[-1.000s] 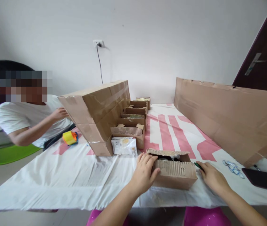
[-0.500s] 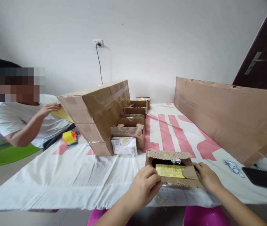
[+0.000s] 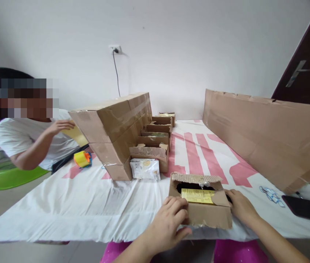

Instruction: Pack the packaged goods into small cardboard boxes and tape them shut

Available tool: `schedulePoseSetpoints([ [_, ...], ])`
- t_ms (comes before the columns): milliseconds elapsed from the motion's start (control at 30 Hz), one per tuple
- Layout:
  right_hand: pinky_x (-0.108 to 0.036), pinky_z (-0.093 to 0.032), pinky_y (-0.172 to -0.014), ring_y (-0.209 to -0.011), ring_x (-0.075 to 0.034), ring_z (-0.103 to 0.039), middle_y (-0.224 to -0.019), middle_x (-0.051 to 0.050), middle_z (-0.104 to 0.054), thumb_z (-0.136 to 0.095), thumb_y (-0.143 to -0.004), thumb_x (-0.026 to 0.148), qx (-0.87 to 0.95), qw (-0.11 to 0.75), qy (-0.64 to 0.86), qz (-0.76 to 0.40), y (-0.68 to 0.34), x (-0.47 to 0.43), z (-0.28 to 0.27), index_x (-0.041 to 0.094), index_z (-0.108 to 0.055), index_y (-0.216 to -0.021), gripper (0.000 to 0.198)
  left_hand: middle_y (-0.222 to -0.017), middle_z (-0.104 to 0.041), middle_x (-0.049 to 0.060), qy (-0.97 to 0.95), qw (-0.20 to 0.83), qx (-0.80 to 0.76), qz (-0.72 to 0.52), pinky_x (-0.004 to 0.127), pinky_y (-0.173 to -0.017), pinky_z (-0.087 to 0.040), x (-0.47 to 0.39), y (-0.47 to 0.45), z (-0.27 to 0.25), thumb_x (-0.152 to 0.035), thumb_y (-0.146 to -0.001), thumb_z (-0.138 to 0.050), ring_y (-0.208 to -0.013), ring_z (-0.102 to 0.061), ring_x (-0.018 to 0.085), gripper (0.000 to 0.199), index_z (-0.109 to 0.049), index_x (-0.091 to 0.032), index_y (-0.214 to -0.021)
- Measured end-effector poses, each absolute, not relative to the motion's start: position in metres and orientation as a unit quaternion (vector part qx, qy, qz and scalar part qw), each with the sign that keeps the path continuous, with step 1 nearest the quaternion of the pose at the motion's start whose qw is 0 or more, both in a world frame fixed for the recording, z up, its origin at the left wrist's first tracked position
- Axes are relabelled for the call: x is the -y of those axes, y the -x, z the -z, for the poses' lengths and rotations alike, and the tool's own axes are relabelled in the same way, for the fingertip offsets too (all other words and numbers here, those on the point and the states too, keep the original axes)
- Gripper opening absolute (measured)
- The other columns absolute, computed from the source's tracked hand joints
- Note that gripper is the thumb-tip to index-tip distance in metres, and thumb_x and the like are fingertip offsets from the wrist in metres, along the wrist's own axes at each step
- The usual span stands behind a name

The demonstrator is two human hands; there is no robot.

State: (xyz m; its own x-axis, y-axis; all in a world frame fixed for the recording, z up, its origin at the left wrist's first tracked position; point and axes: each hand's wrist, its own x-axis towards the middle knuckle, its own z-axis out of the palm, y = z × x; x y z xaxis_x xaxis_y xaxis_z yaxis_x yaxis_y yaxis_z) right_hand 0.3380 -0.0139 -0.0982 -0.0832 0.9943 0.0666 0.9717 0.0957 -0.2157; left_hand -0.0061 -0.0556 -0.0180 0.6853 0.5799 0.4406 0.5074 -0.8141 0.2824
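Note:
An open-topped cardboard box (image 3: pixel 209 216) sits near the table's front edge, with a yellow printed packet (image 3: pixel 197 195) standing inside it. My left hand (image 3: pixel 168 223) is curled over the left front corner of the box, its thumb reaching below along the front. At the right side, my right hand (image 3: pixel 241 207) grips the wall, some fingertips hidden behind it. Beyond the box to the left, a white pouch (image 3: pixel 145 169) leans against another cardboard box (image 3: pixel 155 155).
A row of open boxes runs back beside a tall cardboard stack (image 3: pixel 116 135). A long cardboard panel (image 3: pixel 259 135) stands right, near a black phone-like slab (image 3: pixel 306 207). Across the stack, a co-worker's hand (image 3: pixel 62 126) holds a yellow sheet. A yellow tape roll (image 3: pixel 81 159) lies left.
The front wall of the box in my hands now shows more fully, facing me. My left thumb has moved down and apart from the fingers. The view has shifted slightly.

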Motion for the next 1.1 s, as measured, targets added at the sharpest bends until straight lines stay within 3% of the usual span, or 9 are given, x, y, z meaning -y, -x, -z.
schedulePoseSetpoints([
  [67, -0.038, -0.047, -0.089, -0.104, -0.029, -0.063, -0.110, -0.015, -0.070, -0.050, -0.086, 0.024, 0.733, 0.149, 0.662, -0.048, -0.339, 0.013, 0.095, 0.014, -0.066, -0.116, 0.035, -0.108, -0.062, 0.007, -0.909, 0.066, -0.306, -0.276, 0.037, -0.083, -0.044, 0.054, 0.004, 0.020, -0.023, -0.093, -0.052, -0.095, -0.056, 0.020, 0.005, -0.055, -0.019, -0.093],
  [233, -0.039, -0.050, -0.086, -0.095, -0.027, -0.066, -0.100, -0.011, -0.072, -0.044, -0.094, 0.039, 0.714, 0.341, 0.612, 0.001, -0.334, 0.020, 0.067, 0.020, -0.067, -0.099, 0.030, -0.107, -0.062, 0.007, -0.899, 0.036, -0.316, -0.301, 0.037, -0.083, -0.044, 0.049, -0.001, 0.030, -0.013, -0.093, -0.048, -0.095, -0.056, 0.021, 0.015, -0.055, -0.019, -0.105],
  [367, -0.035, -0.051, -0.082, -0.090, -0.022, -0.065, -0.093, -0.007, -0.070, -0.046, -0.096, 0.031, 0.742, 0.413, 0.528, 0.012, -0.314, 0.036, 0.033, 0.022, -0.063, -0.095, 0.019, -0.103, -0.062, 0.007, -0.899, -0.007, -0.319, -0.299, 0.037, -0.079, -0.044, 0.045, -0.006, 0.035, -0.010, -0.091, -0.049, -0.091, -0.055, 0.021, 0.020, -0.054, -0.017, -0.109],
  [533, -0.037, -0.048, -0.088, -0.099, -0.021, -0.061, -0.104, -0.008, -0.069, -0.047, -0.095, 0.021, 0.870, 0.285, 0.401, -0.029, -0.274, 0.044, 0.007, 0.022, -0.062, -0.107, 0.019, -0.097, -0.059, 0.007, -0.883, -0.022, -0.359, -0.301, 0.037, -0.076, -0.043, 0.046, -0.016, 0.043, -0.008, -0.090, -0.047, -0.086, -0.053, 0.021, 0.021, -0.055, -0.018, -0.107],
  [667, -0.043, -0.042, -0.091, -0.096, -0.023, -0.059, -0.102, -0.006, -0.069, -0.055, -0.093, 0.027, 0.899, 0.184, 0.397, 0.006, -0.256, 0.042, -0.006, 0.023, -0.065, -0.108, 0.019, -0.096, -0.058, 0.006, -0.873, -0.032, -0.373, -0.311, 0.037, -0.075, -0.041, 0.053, -0.017, 0.052, -0.006, -0.088, -0.047, -0.084, -0.052, 0.022, 0.023, -0.055, -0.019, -0.105],
  [833, -0.047, -0.037, -0.093, -0.087, -0.023, -0.058, -0.085, -0.005, -0.068, -0.056, -0.091, 0.025, 0.881, 0.157, 0.444, 0.031, -0.262, 0.036, -0.021, 0.021, -0.069, -0.098, 0.015, -0.092, -0.058, 0.006, -0.875, -0.028, -0.367, -0.313, 0.036, -0.074, -0.041, 0.058, -0.012, 0.055, -0.009, -0.091, -0.048, -0.082, -0.051, 0.021, 0.017, -0.055, -0.019, -0.102],
  [967, -0.041, -0.044, -0.089, -0.095, -0.024, -0.060, -0.097, -0.007, -0.070, -0.058, -0.087, 0.021, 0.878, 0.142, 0.458, -0.009, -0.264, 0.035, -0.023, 0.021, -0.069, -0.105, 0.021, -0.089, -0.058, 0.005, -0.873, -0.030, -0.364, -0.323, 0.035, -0.072, -0.040, 0.059, -0.012, 0.054, -0.010, -0.091, -0.050, -0.080, -0.052, 0.021, 0.014, -0.055, -0.019, -0.100],
  [1100, -0.038, -0.047, -0.089, -0.104, -0.027, -0.062, -0.116, -0.009, -0.068, -0.067, -0.079, 0.025, 0.890, 0.091, 0.444, -0.052, -0.257, 0.038, -0.023, 0.021, -0.063, -0.124, 0.045, -0.087, -0.058, 0.005, -0.869, -0.031, -0.361, -0.337, 0.035, -0.071, -0.040, 0.062, -0.013, 0.059, -0.009, -0.090, -0.050, -0.078, -0.051, 0.020, 0.014, -0.056, -0.019, -0.098],
])
